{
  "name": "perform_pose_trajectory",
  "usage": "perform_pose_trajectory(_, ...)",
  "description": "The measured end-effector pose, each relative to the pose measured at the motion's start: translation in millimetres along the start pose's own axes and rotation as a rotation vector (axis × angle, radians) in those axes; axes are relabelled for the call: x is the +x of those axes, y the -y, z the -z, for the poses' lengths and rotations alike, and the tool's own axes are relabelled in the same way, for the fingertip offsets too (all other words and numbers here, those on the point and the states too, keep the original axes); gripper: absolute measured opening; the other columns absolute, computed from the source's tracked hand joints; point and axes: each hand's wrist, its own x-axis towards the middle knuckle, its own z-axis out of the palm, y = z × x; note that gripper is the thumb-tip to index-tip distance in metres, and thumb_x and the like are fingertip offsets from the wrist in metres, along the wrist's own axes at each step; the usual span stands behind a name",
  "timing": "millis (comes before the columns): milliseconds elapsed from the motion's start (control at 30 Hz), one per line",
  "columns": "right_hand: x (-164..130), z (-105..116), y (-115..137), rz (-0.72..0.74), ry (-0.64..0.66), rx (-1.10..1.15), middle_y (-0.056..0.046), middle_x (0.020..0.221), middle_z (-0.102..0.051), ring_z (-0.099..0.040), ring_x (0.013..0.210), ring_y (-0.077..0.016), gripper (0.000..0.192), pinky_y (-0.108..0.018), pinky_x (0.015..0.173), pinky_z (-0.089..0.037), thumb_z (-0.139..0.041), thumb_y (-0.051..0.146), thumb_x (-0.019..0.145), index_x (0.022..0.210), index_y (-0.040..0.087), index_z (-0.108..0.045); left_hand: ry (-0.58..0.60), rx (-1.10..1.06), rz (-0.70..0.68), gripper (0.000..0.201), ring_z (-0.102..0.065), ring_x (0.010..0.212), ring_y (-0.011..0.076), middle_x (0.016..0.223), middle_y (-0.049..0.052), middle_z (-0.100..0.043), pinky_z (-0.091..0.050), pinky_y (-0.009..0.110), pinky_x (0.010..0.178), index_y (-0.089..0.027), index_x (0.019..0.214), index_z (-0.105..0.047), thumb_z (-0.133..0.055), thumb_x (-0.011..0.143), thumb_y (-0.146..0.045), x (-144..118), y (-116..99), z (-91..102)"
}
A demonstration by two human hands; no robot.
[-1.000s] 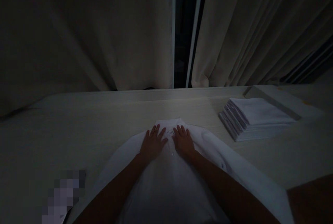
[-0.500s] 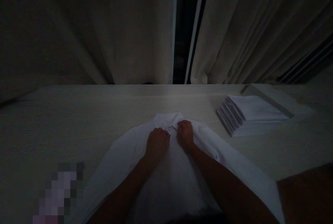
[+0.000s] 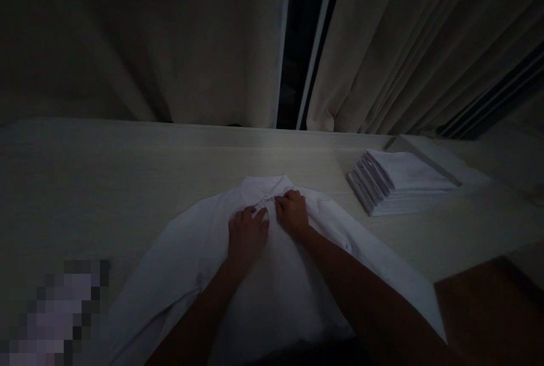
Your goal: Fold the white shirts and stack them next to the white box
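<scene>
While the left hand (image 3: 246, 234) presses flat, the right hand (image 3: 292, 212) pinches the white shirt (image 3: 272, 275) near its collar.

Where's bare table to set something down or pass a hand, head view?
Widest free patch: the table left of the white shirt, up to the curtains. A narrower strip runs between the shirt's collar and the back edge. Some bare top lies between shirt and folded stack. Crowded: the collar, where left hand and right hand rest.

White shirt (image 3: 272, 275) flat on table, collar away
</scene>
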Motion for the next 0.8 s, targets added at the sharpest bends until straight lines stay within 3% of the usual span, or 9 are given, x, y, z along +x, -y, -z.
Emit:
perform_pose_trajectory(133,0,1,2,-0.007,0.014,-0.013,-0.009,0.100,-0.058,-0.046,0.101,-0.0241,0.028,-0.036,0.086,-0.034,-0.048,0.034,0.095,0.110,0.025,-0.069,-0.008,0.011,-0.050,0.043,-0.042,0.125,0.0347,0.141,0.011,-0.046,-0.031,0.054,0.100,-0.030,0.130,-0.055,-0.039,0.092,-0.040,-4,4,3.8)
perform_pose_trajectory(333,-3,7,5,-0.001,0.028,-0.004,-0.009,0.102,-0.057,-0.045,0.103,-0.0238,0.031,-0.037,0.090,-0.032,-0.045,0.040,0.096,0.107,0.023,-0.069,-0.007,0.007,-0.071,0.043,-0.039,0.130,0.0299,0.137,0.013,-0.051,-0.026,0.050,0.108,-0.025,0.129,-0.056,-0.035,0.094,-0.035,-6,7,4.0)
perform_pose_trajectory(500,-5,6,5,-0.007,0.019,-0.028,-0.010,0.109,-0.055,-0.043,0.107,-0.0265,0.041,-0.039,0.093,-0.031,-0.058,0.052,0.086,0.112,0.021,-0.064,-0.014,0.064,-0.088,0.042,-0.039,0.130,0.0274,0.138,0.012,-0.050,-0.026,0.050,0.108,-0.025,0.131,-0.054,-0.035,0.094,-0.032,-8,3,4.4)
perform_pose_trajectory(800,-8,8,12,0.049,-0.017,-0.128,-0.013,0.111,-0.057,-0.044,0.107,-0.0282,0.041,-0.041,0.093,-0.030,-0.048,0.053,0.091,0.109,0.018,-0.062,-0.017,0.113,-0.081,0.043,-0.040,0.130,0.0273,0.137,0.012,-0.050,-0.026,0.051,0.108,-0.026,0.134,-0.050,-0.035,0.094,-0.031,-11,-3,6.4)
